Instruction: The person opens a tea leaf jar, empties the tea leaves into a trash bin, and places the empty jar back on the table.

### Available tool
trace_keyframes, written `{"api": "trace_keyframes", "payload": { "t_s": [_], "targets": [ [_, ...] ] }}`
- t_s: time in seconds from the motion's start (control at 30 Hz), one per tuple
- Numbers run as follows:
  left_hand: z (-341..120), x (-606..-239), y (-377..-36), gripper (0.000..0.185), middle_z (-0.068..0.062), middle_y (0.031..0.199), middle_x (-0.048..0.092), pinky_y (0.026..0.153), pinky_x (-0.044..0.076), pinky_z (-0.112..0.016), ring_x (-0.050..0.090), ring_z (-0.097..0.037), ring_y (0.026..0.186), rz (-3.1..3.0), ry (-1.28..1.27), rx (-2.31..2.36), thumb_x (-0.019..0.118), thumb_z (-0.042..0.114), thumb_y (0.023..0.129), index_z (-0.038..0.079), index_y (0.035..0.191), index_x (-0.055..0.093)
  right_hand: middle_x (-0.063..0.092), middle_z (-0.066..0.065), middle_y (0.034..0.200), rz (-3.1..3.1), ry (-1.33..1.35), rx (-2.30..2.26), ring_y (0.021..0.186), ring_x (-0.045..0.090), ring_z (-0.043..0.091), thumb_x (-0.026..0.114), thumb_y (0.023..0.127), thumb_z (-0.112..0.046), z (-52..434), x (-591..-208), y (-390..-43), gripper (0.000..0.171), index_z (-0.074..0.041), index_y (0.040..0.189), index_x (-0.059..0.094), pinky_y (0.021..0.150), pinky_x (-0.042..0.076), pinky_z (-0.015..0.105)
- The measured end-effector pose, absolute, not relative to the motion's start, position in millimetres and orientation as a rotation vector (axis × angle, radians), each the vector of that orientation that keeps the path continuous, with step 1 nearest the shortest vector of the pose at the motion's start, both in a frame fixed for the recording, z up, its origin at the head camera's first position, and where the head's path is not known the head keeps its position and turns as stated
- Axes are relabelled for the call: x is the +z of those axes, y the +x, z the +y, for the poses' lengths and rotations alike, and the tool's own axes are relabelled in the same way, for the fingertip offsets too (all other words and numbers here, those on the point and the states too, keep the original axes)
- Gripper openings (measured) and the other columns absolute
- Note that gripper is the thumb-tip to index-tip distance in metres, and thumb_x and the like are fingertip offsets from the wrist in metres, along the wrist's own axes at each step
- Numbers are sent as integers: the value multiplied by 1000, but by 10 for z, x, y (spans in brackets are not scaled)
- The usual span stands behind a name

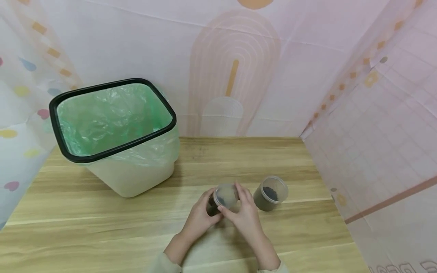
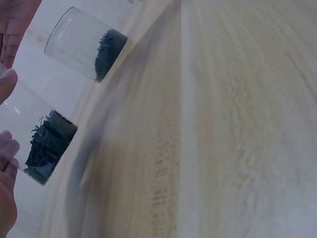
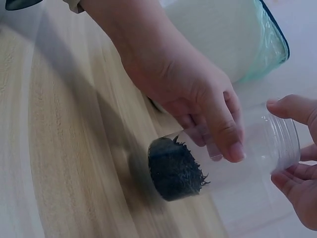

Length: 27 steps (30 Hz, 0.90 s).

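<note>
The fingers (image 3: 218,134) of the left hand (image 1: 199,218) are curled round the body of a clear jar (image 1: 223,199), thumb across its wall, gripping it just above the dark loose contents (image 3: 176,171) that fill its base. The fingers (image 3: 292,106) of the right hand (image 1: 244,216) are curled about the jar's upper end, pinching the clear lid (image 1: 227,195) at its rim; thumb and fingertips sit on opposite sides of the ribbed edge. Both hands touch the jar at once, left hand on the body, right hand on the top. The jar's base is at the wooden surface (image 1: 102,227), directly between the two sets of fingers; whether it rests on the wood cannot be told.

Just beside the right hand's fingers, on their outer side, a second clear jar (image 1: 269,193) stands on the surface, lidded and also holding dark material at the bottom. It is apart from both hands.

Beyond the left hand's fingers, well apart and farther from the person, stands a white waste bin (image 1: 129,170) with a black rim (image 1: 112,85) and a green liner bag (image 1: 109,117).

A patterned pastel backdrop (image 1: 239,68) encloses the surface on the far side and on both flanks.
</note>
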State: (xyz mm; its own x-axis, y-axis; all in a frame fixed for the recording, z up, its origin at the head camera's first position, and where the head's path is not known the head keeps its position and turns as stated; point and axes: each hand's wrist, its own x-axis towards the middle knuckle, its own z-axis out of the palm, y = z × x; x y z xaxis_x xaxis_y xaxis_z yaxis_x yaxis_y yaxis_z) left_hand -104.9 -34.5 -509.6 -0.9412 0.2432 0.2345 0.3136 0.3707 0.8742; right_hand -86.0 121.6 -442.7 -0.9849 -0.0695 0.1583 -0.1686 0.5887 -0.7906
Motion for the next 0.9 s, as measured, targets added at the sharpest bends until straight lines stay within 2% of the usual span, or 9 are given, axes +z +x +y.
{"api": "trace_keyframes", "payload": {
  "t_s": [0.27, 0.43, 0.6, 0.73, 0.9],
  "targets": [
    [-412, -5044, -1003, 77, -5, 131, 50, 98, 43, -45, 50, -25, 118, -2526, -548, -1515, 82, 23, 71, 10, 136, 43, 44, 16, 135, -2704, 276, 1311, 116, 49, 31, 76, 76, -31, 1220, -4421, -822, 84, 1, 141, 34, 96, 45, 46],
    [-495, -5052, -1003, 76, -6, 128, 51, 94, 46, -44, 50, -23, 116, -2491, -605, -1309, 83, 28, 68, 6, 131, 47, 44, 15, 136, -2743, 267, 1365, 108, 52, 27, 75, 77, -32, 1215, -4400, -803, 81, 0, 140, 37, 89, 49, 46],
    [-547, -5043, -1016, 76, -9, 121, 54, 93, 48, -44, 51, -25, 112, -2422, -668, -1143, 85, 28, 63, 4, 126, 51, 43, 18, 136, -2814, 194, 1404, 101, 54, 27, 76, 75, -38, 1197, -4374, -795, 87, 0, 141, 35, 82, 50, 46],
    [-580, -5029, -1006, 72, -10, 117, 54, 90, 49, -42, 52, -25, 108, -2396, -699, -1049, 85, 27, 62, 3, 122, 54, 43, 19, 134, -2835, 133, 1419, 105, 53, 29, 76, 73, -43, 1164, -4356, -796, 92, 1, 142, 34, 85, 49, 48],
    [-608, -5005, -982, 72, -9, 115, 53, 87, 51, -40, 52, -24, 107, -2372, -744, -965, 87, 29, 58, 3, 119, 56, 45, 14, 131, -2806, 77, 1467, 114, 48, 33, 77, 72, -43, 1133, -4351, -790, 84, -3, 137, 43, 92, 45, 52]
  ]
}}
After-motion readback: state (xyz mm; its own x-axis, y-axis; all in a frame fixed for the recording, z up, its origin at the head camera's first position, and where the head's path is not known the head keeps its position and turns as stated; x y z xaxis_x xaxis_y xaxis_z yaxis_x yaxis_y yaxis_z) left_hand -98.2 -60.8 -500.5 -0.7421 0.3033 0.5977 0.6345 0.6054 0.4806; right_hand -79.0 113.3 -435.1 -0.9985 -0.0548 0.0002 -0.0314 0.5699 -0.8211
